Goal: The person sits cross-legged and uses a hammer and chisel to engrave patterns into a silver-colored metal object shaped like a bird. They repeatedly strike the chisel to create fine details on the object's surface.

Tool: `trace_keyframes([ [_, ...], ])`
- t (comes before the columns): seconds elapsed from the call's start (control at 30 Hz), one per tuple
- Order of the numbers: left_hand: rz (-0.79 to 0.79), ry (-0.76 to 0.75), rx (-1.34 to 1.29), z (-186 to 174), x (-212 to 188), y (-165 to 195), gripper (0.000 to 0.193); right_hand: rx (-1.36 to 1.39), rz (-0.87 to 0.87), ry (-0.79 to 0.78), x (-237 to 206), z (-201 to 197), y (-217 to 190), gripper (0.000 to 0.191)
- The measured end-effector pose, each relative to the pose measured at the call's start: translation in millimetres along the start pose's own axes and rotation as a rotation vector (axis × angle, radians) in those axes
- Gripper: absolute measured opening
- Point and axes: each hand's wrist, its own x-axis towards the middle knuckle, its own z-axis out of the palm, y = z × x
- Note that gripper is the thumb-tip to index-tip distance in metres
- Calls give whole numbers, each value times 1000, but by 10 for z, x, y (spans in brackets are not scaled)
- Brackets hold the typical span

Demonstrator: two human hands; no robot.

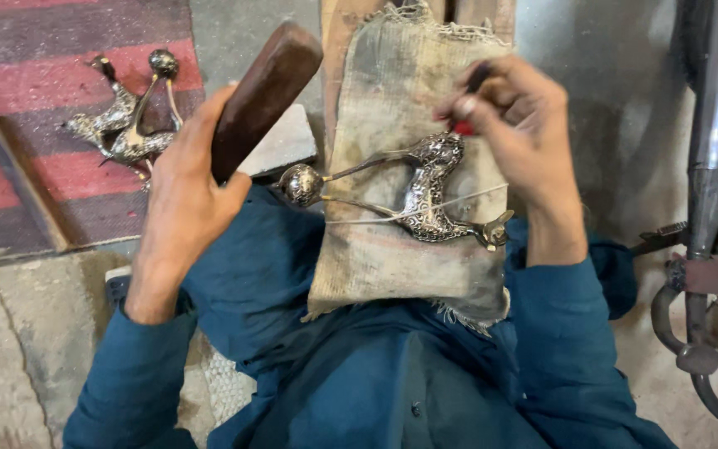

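Note:
My left hand (184,187) grips a dark brown wooden mallet block (263,91), raised and tilted over my lap. My right hand (513,116) pinches a small red-handled tool (464,126) whose tip rests on the neck of an ornate silver metal animal figurine (425,195). The figurine lies on its side on a worn burlap cloth (392,258) draped over a wooden board (338,33). Long curved horns run left from the figurine to a round metal ball (301,185). A thin wire or thread crosses the figurine.
Two similar silver figurines (126,125) lie on a red striped rug (35,100) at the upper left. A pale flat stone (288,141) sits behind the mallet. Dark metal pipes and machine parts (708,166) stand on the right. Concrete floor surrounds my blue-clad legs.

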Motion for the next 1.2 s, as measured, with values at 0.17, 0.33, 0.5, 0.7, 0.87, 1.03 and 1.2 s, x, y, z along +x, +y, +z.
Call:
trace_keyframes([
  [0.17, -127, -80, -47, 95, 3, 49, 80, -83, 24, 0, -108, 130, 27, 16],
  [0.33, -61, -106, -89, 95, 97, 148, 80, -185, 18, 50, -139, 253, -47, 18],
  [0.5, 9, -149, -152, 38, 218, 225, 80, -225, 88, 100, -115, 332, -102, 16],
  [0.7, 54, -243, -30, -27, 470, 260, 75, -233, 88, 83, -104, 329, -102, 13],
  [0.87, 167, -286, 98, -111, 693, 284, 72, -164, 100, 70, -93, 294, -61, 14],
  [1.03, 192, -339, 271, -140, 901, 339, 75, -121, 110, 65, -78, 297, -44, 14],
  [1.2, 303, -284, 147, -127, 1025, 370, 76, -113, 133, 85, -72, 320, -66, 13],
])
